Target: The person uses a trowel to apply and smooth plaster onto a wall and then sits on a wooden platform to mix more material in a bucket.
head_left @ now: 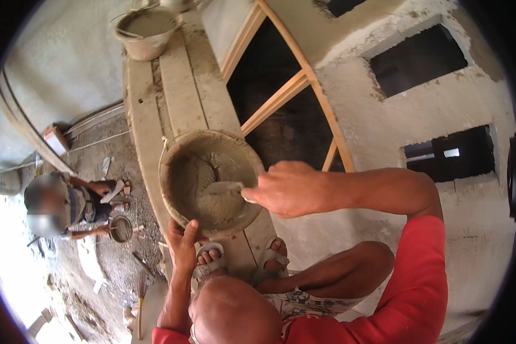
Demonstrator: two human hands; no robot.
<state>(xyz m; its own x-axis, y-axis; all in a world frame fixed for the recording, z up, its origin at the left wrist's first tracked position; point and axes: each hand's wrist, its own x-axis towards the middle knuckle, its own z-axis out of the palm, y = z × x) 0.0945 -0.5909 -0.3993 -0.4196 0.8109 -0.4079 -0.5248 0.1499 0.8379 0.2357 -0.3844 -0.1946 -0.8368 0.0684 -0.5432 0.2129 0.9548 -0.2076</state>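
Observation:
A round bucket (172, 209) of wet grey mortar (218, 209) stands on the planks in front of me. My right hand (286, 189) is closed round the handle of a trowel (226, 188), whose blade lies in the mortar, partly coated with it. At the near left rim of the bucket, my left hand (182, 243) grips the edge, with the thumb up by the rim and the fingers partly hidden. My sandalled feet rest on the planks just behind the bucket.
The plank platform (180, 92) runs forward to a second bucket (149, 34) of mortar. On its right are a wooden frame (309, 74) and a rough wall with dark openings (418, 60). Down on the left, a person (77, 203) works on gravelly ground beside a small mortar bowl (121, 229).

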